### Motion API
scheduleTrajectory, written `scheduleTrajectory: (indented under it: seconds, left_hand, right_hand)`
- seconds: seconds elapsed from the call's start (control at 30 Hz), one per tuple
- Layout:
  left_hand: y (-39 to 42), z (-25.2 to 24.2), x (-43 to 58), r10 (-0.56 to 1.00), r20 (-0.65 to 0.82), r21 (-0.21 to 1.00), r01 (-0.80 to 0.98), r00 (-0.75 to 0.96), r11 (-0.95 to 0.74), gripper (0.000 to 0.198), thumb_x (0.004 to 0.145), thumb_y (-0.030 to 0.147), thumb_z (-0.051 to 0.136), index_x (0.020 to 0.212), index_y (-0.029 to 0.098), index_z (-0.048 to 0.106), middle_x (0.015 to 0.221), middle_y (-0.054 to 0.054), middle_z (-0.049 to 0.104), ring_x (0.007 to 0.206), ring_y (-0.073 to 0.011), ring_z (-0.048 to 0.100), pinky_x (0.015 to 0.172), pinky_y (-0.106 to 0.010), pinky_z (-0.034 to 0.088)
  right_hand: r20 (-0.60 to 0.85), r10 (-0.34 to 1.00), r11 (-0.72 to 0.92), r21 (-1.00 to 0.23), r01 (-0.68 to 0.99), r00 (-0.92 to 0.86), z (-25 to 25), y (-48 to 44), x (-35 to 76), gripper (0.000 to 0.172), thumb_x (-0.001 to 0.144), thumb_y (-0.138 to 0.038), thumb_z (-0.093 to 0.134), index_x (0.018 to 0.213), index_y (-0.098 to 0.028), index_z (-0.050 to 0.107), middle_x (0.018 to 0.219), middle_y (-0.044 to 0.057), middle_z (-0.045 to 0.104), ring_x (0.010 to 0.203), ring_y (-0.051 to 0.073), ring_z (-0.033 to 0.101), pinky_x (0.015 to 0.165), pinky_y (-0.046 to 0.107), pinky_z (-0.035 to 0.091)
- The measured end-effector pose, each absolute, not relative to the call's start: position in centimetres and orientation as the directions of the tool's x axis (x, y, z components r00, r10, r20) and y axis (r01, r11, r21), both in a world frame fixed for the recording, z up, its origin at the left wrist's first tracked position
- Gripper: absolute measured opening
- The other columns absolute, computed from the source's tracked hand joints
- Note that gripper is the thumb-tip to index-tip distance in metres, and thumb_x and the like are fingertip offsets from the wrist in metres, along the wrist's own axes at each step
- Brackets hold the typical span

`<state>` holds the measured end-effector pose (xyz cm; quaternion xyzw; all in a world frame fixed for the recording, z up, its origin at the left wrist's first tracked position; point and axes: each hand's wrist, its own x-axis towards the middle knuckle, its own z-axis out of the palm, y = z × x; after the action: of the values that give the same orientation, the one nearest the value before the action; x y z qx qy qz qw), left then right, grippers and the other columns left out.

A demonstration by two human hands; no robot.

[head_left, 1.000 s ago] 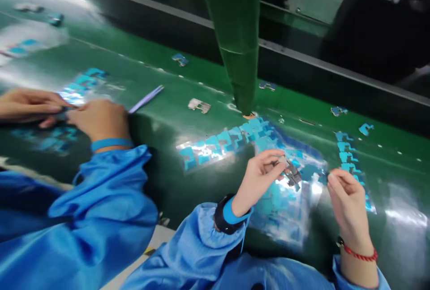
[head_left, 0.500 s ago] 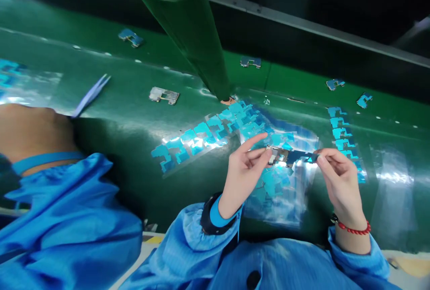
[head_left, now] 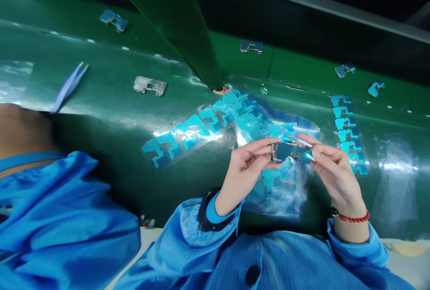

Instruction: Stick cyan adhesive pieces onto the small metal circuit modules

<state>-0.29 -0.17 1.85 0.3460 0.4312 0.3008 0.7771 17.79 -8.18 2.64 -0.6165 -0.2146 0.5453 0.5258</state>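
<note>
Between my two hands is a small circuit board, its dark blue face turned up. My left hand pinches its left end between thumb and fingers. At the other end, my right hand is closed on the board's right edge, where a shiny blue piece of film shows by the fingertips. Beneath my hands lie clear sheets carrying blue cut-out film pieces. A strip of blue film pieces runs off to the left, and another strip lies right of my right hand.
Other circuit boards lie around: a silvery one, one at far left, one behind and two at right. Tweezers rest near a co-worker's arm. A green post stands at the table's back.
The board has turned in my hands, its blue face now showing more broadly, and my hands are slightly closer together. The co-worker's arm sits further left in view.
</note>
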Motion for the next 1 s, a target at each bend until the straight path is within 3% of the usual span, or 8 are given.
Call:
scheduleTrajectory:
  seconds: [0.37,0.6,0.77,1.0]
  left_hand:
    - [-0.25,2.74,-0.34,0.743,-0.432,0.814,-0.134,0.511,0.566,0.039,0.069,0.010,0.067,0.107,0.011,0.070,0.092,-0.007,0.079,0.085,-0.0240,0.076,0.073,-0.033,0.065]
    - [-0.27,2.93,-0.35,0.738,-0.436,0.823,-0.103,0.515,0.559,0.039,0.069,0.011,0.069,0.108,0.012,0.070,0.089,-0.007,0.079,0.086,-0.0252,0.075,0.076,-0.036,0.065]
    - [-0.22,2.82,-0.41,0.747,-0.399,0.830,-0.138,0.532,0.541,0.034,0.071,0.014,0.068,0.105,0.014,0.072,0.089,-0.006,0.079,0.083,-0.0240,0.076,0.069,-0.034,0.066]
    - [-0.29,2.61,-0.39,0.778,-0.369,0.865,-0.118,0.509,0.488,0.033,0.071,0.010,0.067,0.104,0.015,0.073,0.083,-0.005,0.079,0.083,-0.0243,0.076,0.072,-0.035,0.066]
  right_hand:
    - [-0.446,0.830,-0.371,-0.890,-0.264,0.336,2.60,-8.10,17.88,0.007,0.077,-0.031,0.077,0.075,-0.025,0.077,0.119,0.005,0.070,0.090,0.020,0.068,0.065,0.029,0.056]
    - [-0.432,0.835,-0.365,-0.899,-0.244,0.342,2.58,-8.00,17.85,0.007,0.076,-0.032,0.077,0.074,-0.025,0.077,0.114,0.006,0.072,0.108,0.027,0.065,0.064,0.030,0.055]
    - [-0.432,0.830,-0.366,-0.899,-0.239,0.353,2.64,-8.01,17.87,0.007,0.076,-0.031,0.077,0.074,-0.025,0.076,0.114,0.006,0.072,0.103,0.026,0.066,0.064,0.031,0.055]
    - [-0.413,0.841,-0.341,-0.906,-0.251,0.348,2.81,-7.96,17.95,0.004,0.077,-0.028,0.076,0.075,-0.026,0.077,0.114,0.005,0.073,0.096,0.022,0.068,0.065,0.029,0.054]
